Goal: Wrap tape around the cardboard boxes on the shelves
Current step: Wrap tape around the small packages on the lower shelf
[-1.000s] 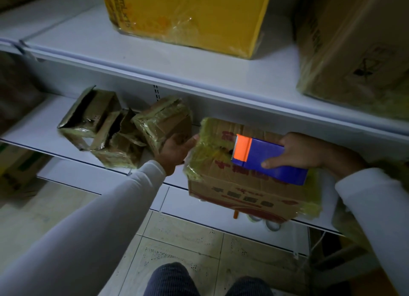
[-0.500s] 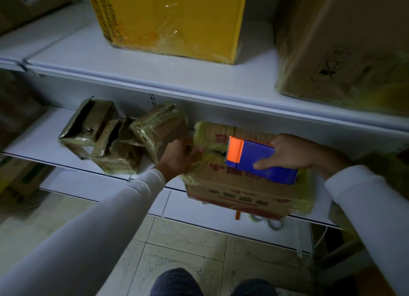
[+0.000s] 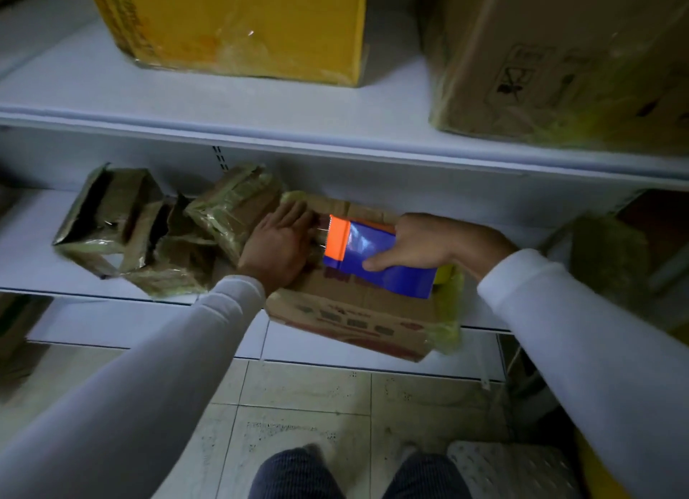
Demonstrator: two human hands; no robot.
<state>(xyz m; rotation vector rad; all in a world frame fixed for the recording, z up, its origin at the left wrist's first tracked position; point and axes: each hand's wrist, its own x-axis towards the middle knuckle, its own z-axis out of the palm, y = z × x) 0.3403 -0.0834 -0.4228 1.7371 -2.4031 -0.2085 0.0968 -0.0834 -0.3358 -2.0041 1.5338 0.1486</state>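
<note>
On the lower white metal shelf [image 3: 44, 234], the brown printed cardboard box [image 3: 346, 312] overhangs the front edge. The left hand [image 3: 277, 243] presses flat, fingers straight and together, seemingly on its top. The right hand [image 3: 428, 243] grips the blue-and-orange tape dispenser [image 3: 367, 258] there.

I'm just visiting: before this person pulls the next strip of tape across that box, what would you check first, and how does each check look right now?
1. Blue and orange tape dispenser gripped by the right hand: ok.
2. Left hand pressing flat on the brown printed cardboard box: ok.
3. Box fully supported by the white lower shelf: not ok, its front overhangs the edge.
4. Tape stuck to the box top: cannot tell, the hands hide it.
5. Room on the left: not ok, small taped cardboard boxes crowd the left hand.
</note>
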